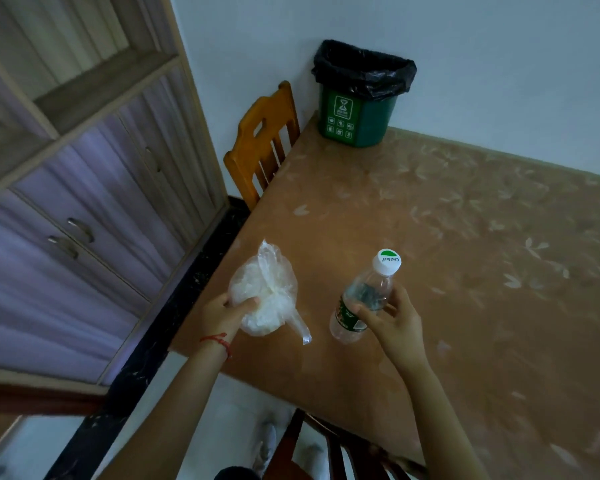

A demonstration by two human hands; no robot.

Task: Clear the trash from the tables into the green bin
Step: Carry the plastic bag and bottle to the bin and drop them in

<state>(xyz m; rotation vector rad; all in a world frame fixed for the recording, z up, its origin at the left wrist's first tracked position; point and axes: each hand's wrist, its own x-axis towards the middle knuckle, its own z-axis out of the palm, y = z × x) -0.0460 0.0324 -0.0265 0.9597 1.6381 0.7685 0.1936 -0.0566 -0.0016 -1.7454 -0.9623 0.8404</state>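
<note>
1. Both hands were busy over the near left corner of the table [430, 237]: our left hand [222, 315] gripped a crumpled clear plastic bag [264, 289] with something white inside, fingers curled round its near side.
2. Our right hand [394, 318] held a clear water bottle [362, 297] by its middle, thumb on the near side and fingers wrapped behind it, its white cap [387, 261] tilted away from us toward the far edge.
3. We could not tell whether the bag or the bottle touched the table surface or hung just above it.
4. We saw the green bin [355, 121], lined with a black bag [364, 69], standing at the far left corner of the table against the wall, well apart from both hands.
5. We wore a red string [217, 341] round the left wrist.
6. A wooden chair [262, 143] stood at the table's left edge, near the bin, and a cabinet [84, 202] with pale doors filled the left side.
</note>
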